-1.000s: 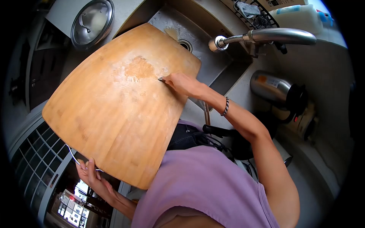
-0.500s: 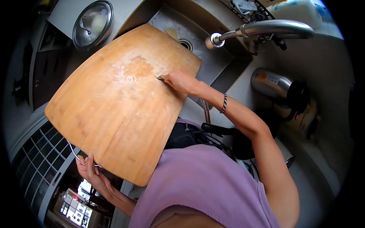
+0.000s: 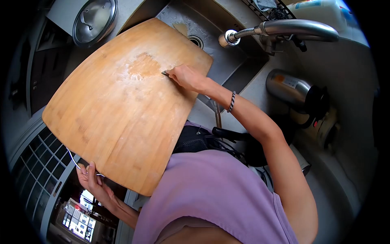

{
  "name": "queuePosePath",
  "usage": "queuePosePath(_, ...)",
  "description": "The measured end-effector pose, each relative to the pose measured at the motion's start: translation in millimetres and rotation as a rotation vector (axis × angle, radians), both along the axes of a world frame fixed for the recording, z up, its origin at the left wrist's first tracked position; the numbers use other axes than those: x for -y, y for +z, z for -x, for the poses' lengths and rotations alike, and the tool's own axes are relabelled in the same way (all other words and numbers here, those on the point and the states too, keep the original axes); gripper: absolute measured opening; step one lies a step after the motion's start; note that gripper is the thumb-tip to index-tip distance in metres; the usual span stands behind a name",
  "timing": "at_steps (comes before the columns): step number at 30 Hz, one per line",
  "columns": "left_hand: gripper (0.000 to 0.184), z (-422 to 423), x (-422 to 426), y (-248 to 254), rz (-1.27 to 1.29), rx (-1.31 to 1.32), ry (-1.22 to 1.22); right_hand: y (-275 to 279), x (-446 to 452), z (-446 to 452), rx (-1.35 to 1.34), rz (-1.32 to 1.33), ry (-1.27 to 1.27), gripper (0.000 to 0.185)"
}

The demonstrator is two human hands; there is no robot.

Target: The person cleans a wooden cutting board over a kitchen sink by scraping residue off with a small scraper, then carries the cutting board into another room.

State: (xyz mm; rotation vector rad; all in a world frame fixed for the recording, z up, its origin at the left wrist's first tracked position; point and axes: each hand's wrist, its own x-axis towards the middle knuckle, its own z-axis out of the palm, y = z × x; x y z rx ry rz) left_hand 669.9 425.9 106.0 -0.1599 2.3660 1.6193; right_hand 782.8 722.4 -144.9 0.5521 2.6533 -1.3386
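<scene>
Wooden board (image 3: 118,118) over a sink (image 3: 227,65), seen from above. Lettering: 1 pale label (image 3: 290,83) and 1 orange mark (image 3: 278,78) on a steel kettle (image 3: 282,87), right; 1 blue label (image 3: 310,4) on a white bottle (image 3: 325,12), top right; print on each too small to read. Right hand (image 3: 185,77): clenched, fingers curled round 1 small tool (image 3: 165,73), of which only the dark metallic tip shows; the tip meets the board just beside a bare, rough-edged patch (image 3: 144,66) ringed with whitish residue. Left hand (image 3: 92,183): fingers bent round 1 curved wire handle (image 3: 71,157) at the board's near left edge, thumb against the rim. The board, 1 in number, spans from the person's lilac top (image 3: 215,183) to the sink, covering part of the basin. Also counted: 1 drain (image 3: 196,41), 1 flat tan scrap (image 3: 180,28) beside it, 1 faucet (image 3: 300,31) above the basin, 1 lidded pan (image 3: 94,22) on the counter, upper left, and 1 braided bracelet (image 3: 232,101) on the right wrist.
</scene>
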Motion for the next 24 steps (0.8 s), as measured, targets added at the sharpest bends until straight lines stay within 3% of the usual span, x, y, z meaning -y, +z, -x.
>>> queuePosePath(3,0.029,4,6,-1,0.001,-0.002,-0.008,2,4,13,0.041,-0.034,-0.104,0.021)
queuePosePath(9,0.027,9,15,-7,-0.026,-0.004,-0.048,-35,-22,13,-0.009,-0.154,0.01,0.019)
queuePosePath(11,0.026,6,13,-6,-0.023,-0.011,-0.028,-55,-33,-19,0.063,-0.341,-0.208,0.02)
queuePosePath(15,0.026,5,8,-4,0.014,-0.012,-0.002,-16,-33,-48,0.111,-0.17,-0.23,0.024)
queuePosePath(17,0.026,6,11,-5,-0.025,-0.013,-0.025,-6,-16,-44,0.012,-0.007,-0.157,0.022)
queuePosePath(24,0.027,8,14,-5,-0.037,-0.001,-0.027,-21,-19,-10,0.104,-0.164,0.009,0.019)
